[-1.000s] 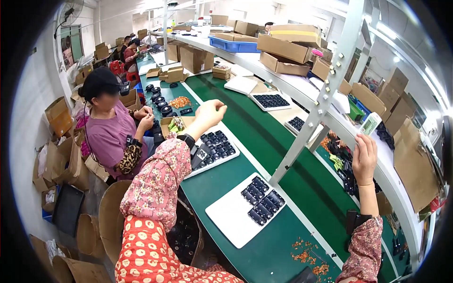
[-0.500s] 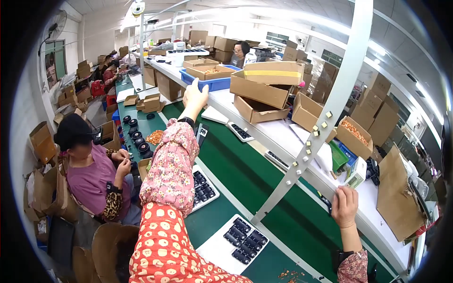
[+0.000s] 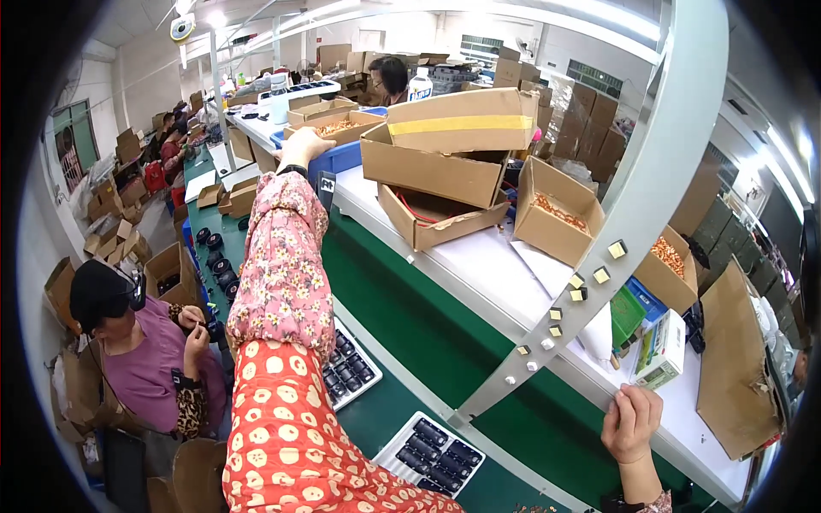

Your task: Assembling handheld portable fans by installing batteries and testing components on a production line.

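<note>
My left arm, in a patterned sleeve, stretches far forward over the bench. The left hand is closed on the near rim of a blue tray on the raised shelf; some of its fingers are hidden. In that tray stand cardboard boxes, one of them holding small copper-coloured parts. At the lower right my right hand curls its fingers over the edge of the white shelf. A green and white carton stands just beyond it.
A slanting metal post with small blocks stuck on it stands between my arms. Stacked cardboard boxes crowd the shelf. White trays of black parts lie on the green bench below. A co-worker in purple sits at left.
My left hand has moved from beside the blue tray onto its rim. My right hand stays at the shelf edge. The view has shifted, bringing the shelf boxes lower and further left.
</note>
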A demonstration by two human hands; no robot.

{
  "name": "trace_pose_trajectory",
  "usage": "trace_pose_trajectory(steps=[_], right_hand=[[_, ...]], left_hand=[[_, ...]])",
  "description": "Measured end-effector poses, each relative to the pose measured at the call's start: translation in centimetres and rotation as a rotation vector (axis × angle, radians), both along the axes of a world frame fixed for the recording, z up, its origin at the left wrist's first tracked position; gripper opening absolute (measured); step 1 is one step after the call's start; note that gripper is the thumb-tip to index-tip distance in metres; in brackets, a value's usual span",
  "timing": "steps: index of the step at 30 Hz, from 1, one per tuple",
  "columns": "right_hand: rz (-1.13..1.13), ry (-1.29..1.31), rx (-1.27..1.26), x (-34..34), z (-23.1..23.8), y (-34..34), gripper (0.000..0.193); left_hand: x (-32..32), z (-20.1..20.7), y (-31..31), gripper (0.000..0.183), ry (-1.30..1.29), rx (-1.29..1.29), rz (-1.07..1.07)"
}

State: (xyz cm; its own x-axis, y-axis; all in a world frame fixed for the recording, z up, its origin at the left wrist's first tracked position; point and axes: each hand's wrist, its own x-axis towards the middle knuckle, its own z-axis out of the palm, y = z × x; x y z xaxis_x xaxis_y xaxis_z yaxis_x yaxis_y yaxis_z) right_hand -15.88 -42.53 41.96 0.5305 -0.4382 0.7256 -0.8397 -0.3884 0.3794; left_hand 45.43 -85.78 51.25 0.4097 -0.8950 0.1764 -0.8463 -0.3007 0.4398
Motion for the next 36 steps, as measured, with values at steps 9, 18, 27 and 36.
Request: trace_pose_trajectory(steps=[9,18,27,36], right_hand=[[-0.102,-0.088,0.03,0.9,-0.4,-0.5,0.029],[-0.057,-0.079,-0.005,1.0,-0.7,-0.5,0.029],[0.021,-0.079,-0.099,1.2,-0.3,-0.3,0.026],[0.21,-0.357,0.024,2.8,-1.9,5.1,0.022]], left_hand=[[-5.0,-0.1,3.4,0.038,-0.197,-0.39,0.103],[-3.3,5.2,10.6,0.033,-0.241,-0.58,0.174],[1.2,-0.4,38.7,0.021,-0.124,-0.715,-0.091],[-7.8,-12.7,60.0,0.017,0.287,-0.379,-0.513]])
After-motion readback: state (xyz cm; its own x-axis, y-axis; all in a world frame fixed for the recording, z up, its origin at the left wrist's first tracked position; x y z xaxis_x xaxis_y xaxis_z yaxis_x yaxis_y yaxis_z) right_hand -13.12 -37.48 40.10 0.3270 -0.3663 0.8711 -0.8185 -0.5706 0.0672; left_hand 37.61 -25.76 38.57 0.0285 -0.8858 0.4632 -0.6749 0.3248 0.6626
